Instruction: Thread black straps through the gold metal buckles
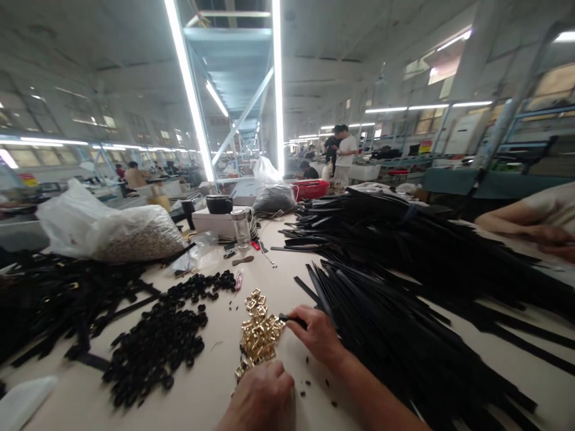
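Note:
My right hand (pixel 317 332) is closed on a narrow black piece (pixel 293 321), which looks like the end of a strap, with its tip at the edge of a pile of gold metal buckles (pixel 260 336). Close to the near end of that pile, my left hand (pixel 264 390) is low over the table with its fingers curled. Whatever it holds is hidden. Left of the buckles lies a heap of small black loops (pixel 157 341). To the right spreads a thick bundle of black straps (pixel 381 323). Small black bits lie beside my right wrist.
More black straps (pixel 67 293) and a white bag (pixel 112 230) of small pieces are at the left. Farther back stand a glass bottle (pixel 241 228), a black cup (pixel 218 205) and a red basket (pixel 311 190). Another person's arm (pixel 516 218) rests at the right.

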Demonstrator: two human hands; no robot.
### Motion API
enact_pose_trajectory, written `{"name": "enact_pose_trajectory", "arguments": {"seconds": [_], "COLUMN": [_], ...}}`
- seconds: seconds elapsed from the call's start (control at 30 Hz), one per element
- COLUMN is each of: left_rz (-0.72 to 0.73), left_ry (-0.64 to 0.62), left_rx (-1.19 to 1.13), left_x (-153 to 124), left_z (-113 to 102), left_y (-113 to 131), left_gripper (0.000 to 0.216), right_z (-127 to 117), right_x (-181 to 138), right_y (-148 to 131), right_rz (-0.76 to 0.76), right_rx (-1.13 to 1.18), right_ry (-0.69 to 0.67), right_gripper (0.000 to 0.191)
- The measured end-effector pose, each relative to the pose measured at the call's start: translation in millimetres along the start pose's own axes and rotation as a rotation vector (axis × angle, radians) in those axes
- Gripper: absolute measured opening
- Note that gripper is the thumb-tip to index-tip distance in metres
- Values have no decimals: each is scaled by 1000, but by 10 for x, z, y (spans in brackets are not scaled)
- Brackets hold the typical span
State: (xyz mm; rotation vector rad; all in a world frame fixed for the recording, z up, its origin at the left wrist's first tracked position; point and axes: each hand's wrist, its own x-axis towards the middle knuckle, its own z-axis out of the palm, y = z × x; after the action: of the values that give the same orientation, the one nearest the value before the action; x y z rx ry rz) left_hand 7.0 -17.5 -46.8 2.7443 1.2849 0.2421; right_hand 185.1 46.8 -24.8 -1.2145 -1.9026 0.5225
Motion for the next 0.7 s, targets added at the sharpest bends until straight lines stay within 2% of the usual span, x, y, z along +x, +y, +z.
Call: {"name": "enact_pose_trajectory", "arguments": {"seconds": [0.1,0.17,0.23,0.33,0.43,0.53,0.7], "left_rz": [-33,-92,-210,-452,-547,-597,-635], "left_ry": [31,107,200,275,333,358,272], "left_rx": [-204,-431,-695,-1134,-1398,-1333,-1048], "left_x": [10,6,-3,-17,-31,-49,-120], "left_z": [-8,-58,-127,-243,-366,-470,-539], "left_y": [-53,-105,-175,-317,-491,-641,-711], "left_gripper": [29,36,34,23,26,33,27], "right_z": [-3,-3,-4,-8,-13,-14,-5], "right_x": [19,33,48,69,77,69,51], "right_y": [58,99,141,189,206,208,215], "right_rz": [12,25,36,47,56,61,50], "right_rx": [35,62,83,90,72,57,58], "right_ry": [-20,-32,-32,-26,-26,-40,-71], "right_gripper": [15,16,17,19,21,23,26]}}
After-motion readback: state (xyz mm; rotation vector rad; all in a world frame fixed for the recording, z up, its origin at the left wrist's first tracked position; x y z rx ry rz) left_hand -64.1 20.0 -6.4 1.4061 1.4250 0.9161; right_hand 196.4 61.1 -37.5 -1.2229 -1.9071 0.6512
